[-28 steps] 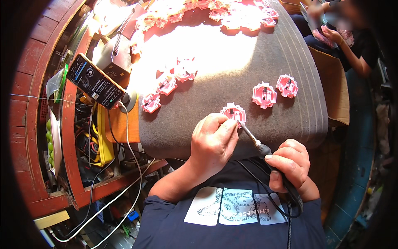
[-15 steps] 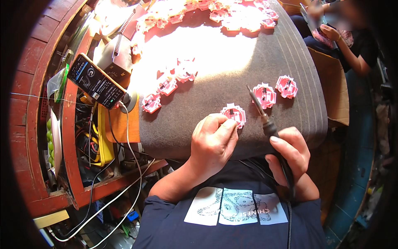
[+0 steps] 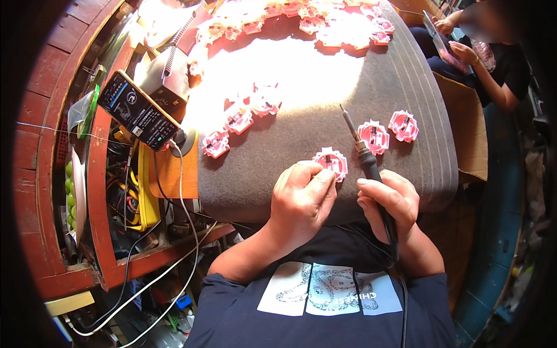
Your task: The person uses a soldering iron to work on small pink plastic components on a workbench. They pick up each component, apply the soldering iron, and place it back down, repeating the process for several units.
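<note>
My left hand point(image 3: 303, 203) rests on the grey ribbed mat point(image 3: 325, 98) with its fingertips pinching the near edge of a small red circuit board point(image 3: 332, 162). My right hand point(image 3: 387, 203) grips a black soldering iron point(image 3: 361, 152) like a pen. The iron's tip points up and away, lifted clear of that board. Two more red boards point(image 3: 387, 130) lie just to the right of the iron, and three others point(image 3: 239, 124) lie to the left in bright sunlight.
Many red boards point(image 3: 313, 17) are piled at the mat's far edge. A phone point(image 3: 139, 116) lies on a soldering station point(image 3: 168, 81) at left, above tangled wires and a red wooden frame point(image 3: 93, 191). Another person point(image 3: 481, 52) sits at the far right.
The soldering iron's tip was on the board held by my left hand; my right hand has since lifted and swung it up to the right. My left hand stayed put.
</note>
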A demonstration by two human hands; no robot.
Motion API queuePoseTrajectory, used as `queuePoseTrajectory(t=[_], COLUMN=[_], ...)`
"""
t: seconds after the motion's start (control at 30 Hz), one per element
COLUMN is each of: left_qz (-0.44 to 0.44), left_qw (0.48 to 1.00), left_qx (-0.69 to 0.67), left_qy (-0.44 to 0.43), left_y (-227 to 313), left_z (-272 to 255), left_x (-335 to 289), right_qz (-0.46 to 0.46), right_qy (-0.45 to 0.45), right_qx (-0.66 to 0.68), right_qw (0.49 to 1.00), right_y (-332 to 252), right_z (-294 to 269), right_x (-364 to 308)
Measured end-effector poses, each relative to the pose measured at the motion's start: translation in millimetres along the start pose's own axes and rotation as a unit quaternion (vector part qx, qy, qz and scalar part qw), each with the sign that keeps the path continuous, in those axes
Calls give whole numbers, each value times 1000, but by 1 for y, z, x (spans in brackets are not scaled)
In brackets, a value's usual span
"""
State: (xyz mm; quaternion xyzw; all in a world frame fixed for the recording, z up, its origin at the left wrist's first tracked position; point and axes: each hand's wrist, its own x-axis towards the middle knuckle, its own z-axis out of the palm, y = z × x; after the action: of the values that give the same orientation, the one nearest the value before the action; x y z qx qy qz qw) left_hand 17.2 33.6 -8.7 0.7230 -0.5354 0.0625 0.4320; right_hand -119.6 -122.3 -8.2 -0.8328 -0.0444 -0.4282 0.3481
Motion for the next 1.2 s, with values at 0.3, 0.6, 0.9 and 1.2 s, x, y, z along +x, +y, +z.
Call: queuePoseTrajectory(t=[0.3,0.6,0.9,1.2], left_qz=[2,1,32,16], left_qw=[1000,1000,999,999], left_qx=[0,2,41,41], left_qy=[2,-3,5,-4], left_y=[0,0,-2,2], left_z=[0,0,2,0], left_x=[0,-1,-4,-2], right_qz=[-7,34,-23,9], right_qy=[-4,30,-3,-33], right_qx=[12,52,19,-2], right_qw=[1000,998,1000,999], right_y=[2,-2,-13,-25], right_z=[-5,-6,-35,-43], right_x=[-4,-24,-18,-22])
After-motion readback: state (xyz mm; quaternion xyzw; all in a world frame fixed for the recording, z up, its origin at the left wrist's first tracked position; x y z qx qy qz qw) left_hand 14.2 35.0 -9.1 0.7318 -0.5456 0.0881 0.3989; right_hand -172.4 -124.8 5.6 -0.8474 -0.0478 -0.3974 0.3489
